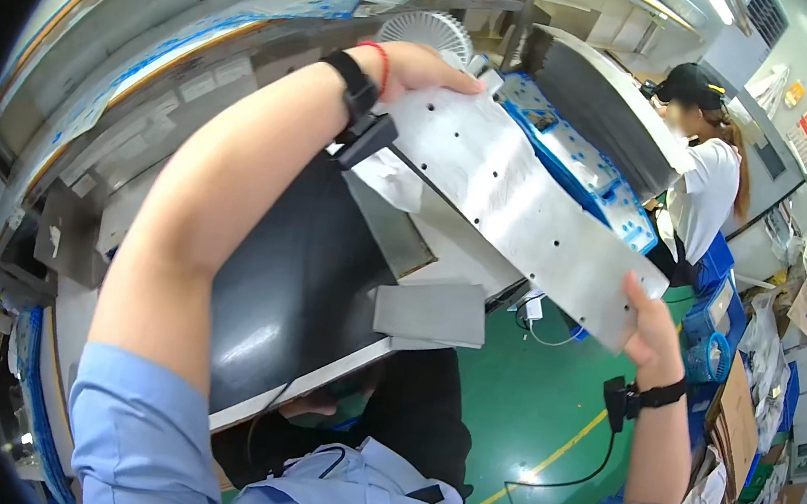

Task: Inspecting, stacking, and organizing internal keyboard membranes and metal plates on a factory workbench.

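Observation:
A long silvery sheet-metal plate [521, 201] with several small dark holes is held up at a slant in front of me. My left hand [426, 71] is closed on its far left end, the thumb along the edge and the other fingers mostly hidden. At the lower right end, my right hand [653, 331] grips the plate's edge, thumb on the upper face. Below the plate, a small stack of flat grey pieces [431, 314] rests at the edge of the black-topped bench [288, 288].
Beyond the plate is a blue tray [589, 174] with small parts. A white fan [428, 33] stands at the back. A person [711, 169] in a dark cap works at the far right. Blue bins [712, 280] and cardboard [734, 419] line the right side. Shelves [186, 54] run along the left.

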{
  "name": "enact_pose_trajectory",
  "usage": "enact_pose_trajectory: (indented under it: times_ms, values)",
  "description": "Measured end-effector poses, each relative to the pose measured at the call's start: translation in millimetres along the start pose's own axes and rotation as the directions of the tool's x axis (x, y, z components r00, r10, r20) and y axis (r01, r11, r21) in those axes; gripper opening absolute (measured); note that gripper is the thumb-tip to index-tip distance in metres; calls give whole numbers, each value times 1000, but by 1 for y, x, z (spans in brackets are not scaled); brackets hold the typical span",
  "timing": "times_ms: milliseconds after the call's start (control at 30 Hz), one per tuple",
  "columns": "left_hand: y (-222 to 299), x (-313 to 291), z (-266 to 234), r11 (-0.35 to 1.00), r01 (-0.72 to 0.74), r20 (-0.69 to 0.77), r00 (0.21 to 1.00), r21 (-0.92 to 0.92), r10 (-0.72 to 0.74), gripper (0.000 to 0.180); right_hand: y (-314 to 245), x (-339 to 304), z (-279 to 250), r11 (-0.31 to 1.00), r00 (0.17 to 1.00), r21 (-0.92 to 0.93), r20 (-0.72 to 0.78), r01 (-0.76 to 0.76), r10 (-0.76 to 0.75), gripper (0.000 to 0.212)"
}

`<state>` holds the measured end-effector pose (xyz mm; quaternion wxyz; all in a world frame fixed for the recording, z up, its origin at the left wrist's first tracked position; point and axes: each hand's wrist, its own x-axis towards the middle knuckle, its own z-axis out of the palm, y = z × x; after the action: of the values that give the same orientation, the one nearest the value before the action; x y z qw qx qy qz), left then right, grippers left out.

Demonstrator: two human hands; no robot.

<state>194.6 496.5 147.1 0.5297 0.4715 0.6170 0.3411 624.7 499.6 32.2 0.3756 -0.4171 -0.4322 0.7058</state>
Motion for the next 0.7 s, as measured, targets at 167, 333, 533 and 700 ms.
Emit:
enact_pose_trajectory:
  times_ms: [167, 333, 533, 700]
  values:
    - [-12, 101, 19, 993, 47, 25, 998, 111, -50, 43, 34, -12, -12, 984, 989, 147, -93, -97, 111, 45]
    - [-24, 142, 25, 895, 48, -62, 998, 443, -22, 57, 55, -30, -10, 970, 980, 234, -169, -66, 108, 45]
    - [-48, 133, -3, 876, -166, 10, 983, 453, 181, 54, 68, -26, -6, 978, 974, 211, -224, 6, 42, 47]
    - [-98, 85, -32, 705, -180, -84, 943, 686, 323, 41, 53, -28, 5, 976, 973, 218, -222, -15, 64, 46]
